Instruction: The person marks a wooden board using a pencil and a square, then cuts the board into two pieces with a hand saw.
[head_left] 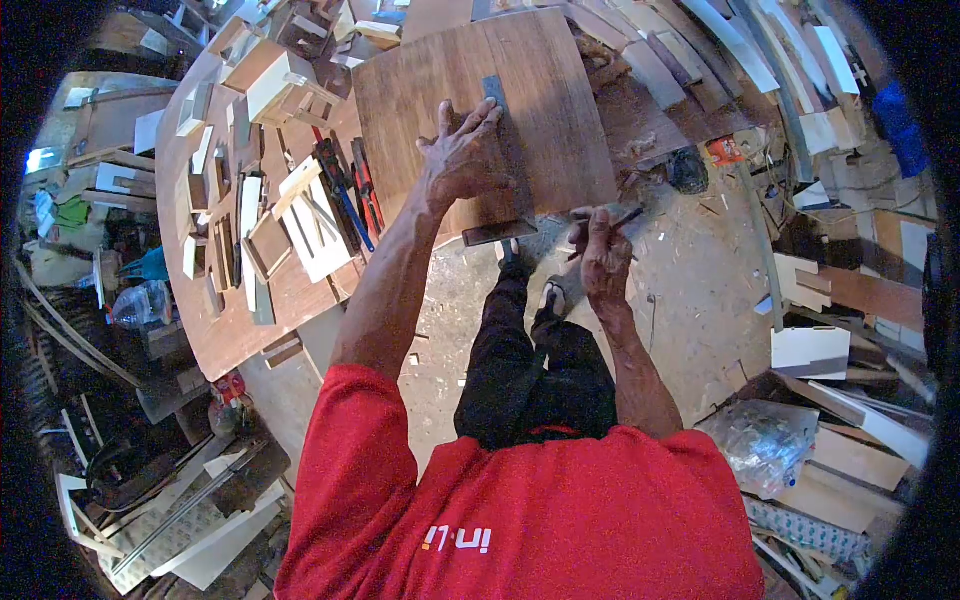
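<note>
A brown wood-grained board [410, 100] lies in front of me. Across it runs a try square, its metal blade [493, 90] pointing away and its dark stock [500, 234] along the board's near edge. My left hand [465, 160] presses down on the board and the blade with spread fingers, covering part of the blade. Off the board's near right corner, my right hand [605, 255] is closed around a dark pencil [629, 217], which sticks out past the fingers on the right. The pencil is apart from the board.
Left of the board, a worktop [240, 335] carries wood offcuts, a white slotted piece [312, 225] and red-and-blue-handled tools [345, 195]. More timber strips lie along the right. A plastic bag [765, 440] sits among boards at lower right. Scraps litter the floor [690, 270].
</note>
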